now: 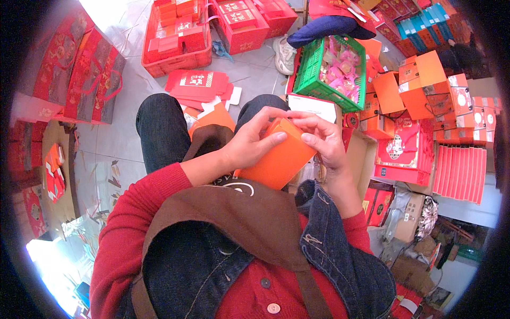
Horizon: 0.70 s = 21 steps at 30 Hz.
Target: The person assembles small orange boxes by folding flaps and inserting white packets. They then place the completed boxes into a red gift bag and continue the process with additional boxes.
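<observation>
A small orange paper box [279, 157] is held over my lap with both hands. My left hand [249, 141] grips its left side, thumb lying across the top face. At the box's upper right edge my right hand [324, 138] has its fingers curled over the open end. My knees in dark jeans [159, 127] show beyond the box. More flat orange card [212, 118] lies on my lap behind the hands.
A green crate [313, 80] of pink wrapped sweets stands ahead on the right. Folded orange boxes [425, 85] and red flat packs [459, 173] pile at right. Red crates [175, 58] and red gift bags [85, 80] sit ahead and left. Another person's leg and shoe [284, 53] are beyond the green crate.
</observation>
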Each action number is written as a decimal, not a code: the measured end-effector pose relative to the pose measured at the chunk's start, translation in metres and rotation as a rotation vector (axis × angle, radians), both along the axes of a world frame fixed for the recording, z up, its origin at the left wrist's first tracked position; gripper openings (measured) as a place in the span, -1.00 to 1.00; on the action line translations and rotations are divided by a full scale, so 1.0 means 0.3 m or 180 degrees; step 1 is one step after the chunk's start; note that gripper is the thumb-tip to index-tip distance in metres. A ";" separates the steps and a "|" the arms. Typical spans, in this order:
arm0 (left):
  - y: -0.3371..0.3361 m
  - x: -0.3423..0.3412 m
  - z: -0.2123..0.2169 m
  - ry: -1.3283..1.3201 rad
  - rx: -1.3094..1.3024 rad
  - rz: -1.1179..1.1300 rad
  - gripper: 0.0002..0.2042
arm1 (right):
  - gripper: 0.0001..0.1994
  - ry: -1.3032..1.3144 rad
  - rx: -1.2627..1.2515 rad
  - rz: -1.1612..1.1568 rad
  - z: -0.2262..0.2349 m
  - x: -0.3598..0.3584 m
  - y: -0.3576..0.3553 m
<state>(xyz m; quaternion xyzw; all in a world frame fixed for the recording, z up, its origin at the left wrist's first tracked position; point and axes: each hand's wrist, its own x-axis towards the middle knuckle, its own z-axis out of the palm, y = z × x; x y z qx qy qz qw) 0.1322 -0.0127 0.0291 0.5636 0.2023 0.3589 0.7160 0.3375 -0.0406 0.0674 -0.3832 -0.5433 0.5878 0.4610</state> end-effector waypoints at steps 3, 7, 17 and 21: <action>-0.005 0.013 -0.009 -0.0435 -0.0053 0.0116 -0.70 | -0.74 -0.0365 0.0147 0.0056 0.041 -0.018 0.046; -0.003 0.012 -0.003 -0.0398 -0.0180 0.0156 -0.72 | -0.78 -0.0833 0.0422 -0.0047 0.041 -0.044 0.063; -0.010 0.000 -0.025 -0.0179 -0.0026 0.0445 -0.73 | -0.85 -0.1100 0.0923 -0.0395 0.020 -0.057 0.022; -0.006 -0.020 -0.040 -0.0213 -0.0442 0.0396 -0.77 | -0.84 -0.2000 0.1234 -0.1215 -0.003 -0.093 -0.092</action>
